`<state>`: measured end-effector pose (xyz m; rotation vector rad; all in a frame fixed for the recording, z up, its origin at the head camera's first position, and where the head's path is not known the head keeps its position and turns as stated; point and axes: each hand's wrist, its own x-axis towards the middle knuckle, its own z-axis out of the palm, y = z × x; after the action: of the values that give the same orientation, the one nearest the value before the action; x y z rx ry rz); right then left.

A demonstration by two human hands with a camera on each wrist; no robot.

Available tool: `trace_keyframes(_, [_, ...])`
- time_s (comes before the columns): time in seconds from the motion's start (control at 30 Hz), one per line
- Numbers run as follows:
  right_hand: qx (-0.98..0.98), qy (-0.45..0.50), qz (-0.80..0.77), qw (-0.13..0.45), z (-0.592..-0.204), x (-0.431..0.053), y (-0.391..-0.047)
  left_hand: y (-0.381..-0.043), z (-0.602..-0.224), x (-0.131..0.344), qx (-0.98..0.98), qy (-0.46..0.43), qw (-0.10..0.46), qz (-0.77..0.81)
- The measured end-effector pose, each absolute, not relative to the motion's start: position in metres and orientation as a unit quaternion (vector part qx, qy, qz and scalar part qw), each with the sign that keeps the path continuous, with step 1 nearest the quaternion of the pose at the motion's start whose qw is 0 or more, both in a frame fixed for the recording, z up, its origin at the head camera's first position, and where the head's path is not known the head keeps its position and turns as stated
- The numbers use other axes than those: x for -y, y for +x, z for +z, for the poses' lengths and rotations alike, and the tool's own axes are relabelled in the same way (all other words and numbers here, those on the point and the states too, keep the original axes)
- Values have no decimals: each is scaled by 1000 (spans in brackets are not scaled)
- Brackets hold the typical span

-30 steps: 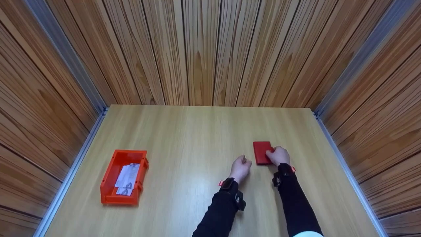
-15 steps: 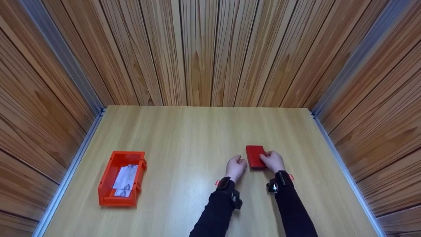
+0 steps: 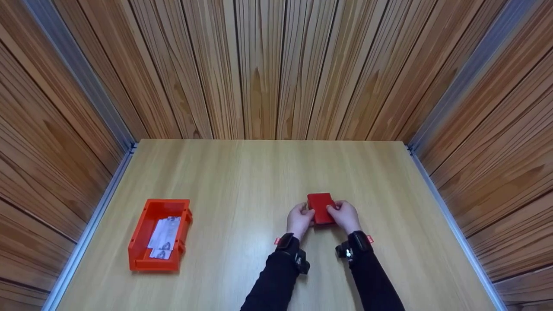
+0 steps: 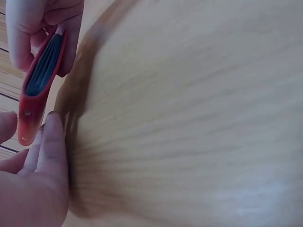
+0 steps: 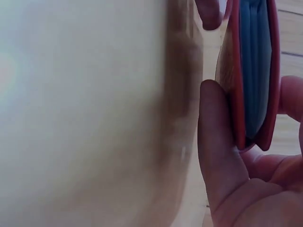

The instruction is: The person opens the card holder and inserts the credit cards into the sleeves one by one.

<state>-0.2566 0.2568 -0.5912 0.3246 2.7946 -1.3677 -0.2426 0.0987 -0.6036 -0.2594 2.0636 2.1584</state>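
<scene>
A small red card holder (image 3: 321, 208) is held up between both hands over the table. My right hand (image 3: 347, 216) pinches its right side, thumb on top and fingers beneath. In the right wrist view, the card holder (image 5: 255, 71) shows bluish inner sleeves between its red covers. My left hand (image 3: 300, 220) is at its left edge, with the thumb on the upper face and fingers below. The left wrist view shows the card holder (image 4: 40, 85) edge-on, with small round studs near its end, between the left thumb and fingers (image 4: 49, 142).
An orange-red bin (image 3: 137, 235) stands on the left of the wooden table (image 3: 242, 181). Pale printed slips (image 3: 165, 233) lie inside it. Wood-panelled walls (image 3: 259, 69) with metal corner rails enclose the table on the back and sides.
My right hand has moved the card holder leftward, toward my left hand. The left hand has shifted slightly left and has come onto the card holder's left edge.
</scene>
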Motion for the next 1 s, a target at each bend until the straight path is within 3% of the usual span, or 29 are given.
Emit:
trace_keyframes(0.5, [-904,78,-420,-27,-600,-213,-250,-242,-615,-68,-754,-103,-11,649])
trace_keyframes(1.0, [-920,55,-388,-19,-602,-180,-244,-237,-610,-41,-800,-122,-29,586])
